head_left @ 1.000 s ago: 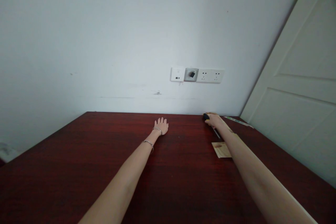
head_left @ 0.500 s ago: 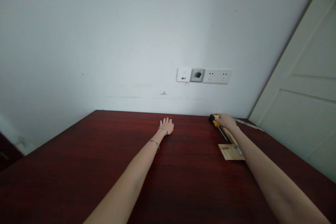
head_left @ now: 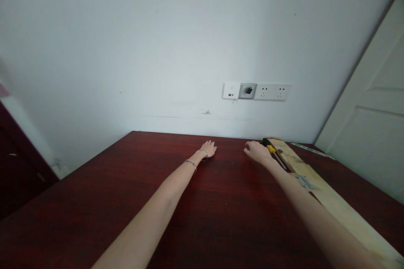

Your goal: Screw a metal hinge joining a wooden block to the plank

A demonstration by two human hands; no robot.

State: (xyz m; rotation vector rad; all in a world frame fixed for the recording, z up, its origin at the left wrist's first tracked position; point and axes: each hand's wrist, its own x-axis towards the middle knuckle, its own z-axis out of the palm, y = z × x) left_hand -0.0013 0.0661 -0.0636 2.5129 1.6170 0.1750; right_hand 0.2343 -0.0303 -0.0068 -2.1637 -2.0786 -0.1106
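Observation:
My left hand [head_left: 208, 149] lies flat on the dark red table [head_left: 189, 201], fingers apart, with bracelets at the wrist. Further right, my right hand [head_left: 257, 152] is over the tabletop, its fingers loosely bent and nothing visible in them. Just beyond it lies a screwdriver [head_left: 271, 149] with a black and yellow handle and a metal shaft. A long pale wooden board [head_left: 334, 201] runs beside the screwdriver toward the near right. On the board's left side is a metal hinge [head_left: 304, 181]. My right forearm hides part of the board's left edge.
A white wall [head_left: 176, 50] rises behind the table, with a row of sockets [head_left: 272, 91] on it. A patterned flat strip [head_left: 312, 150] lies at the far right corner. A pale door [head_left: 378, 101] stands to the right.
My right hand has moved left, off the board and screwdriver, uncovering more of the board and hinge. My left hand still rests on the table. The view has shifted slightly left.

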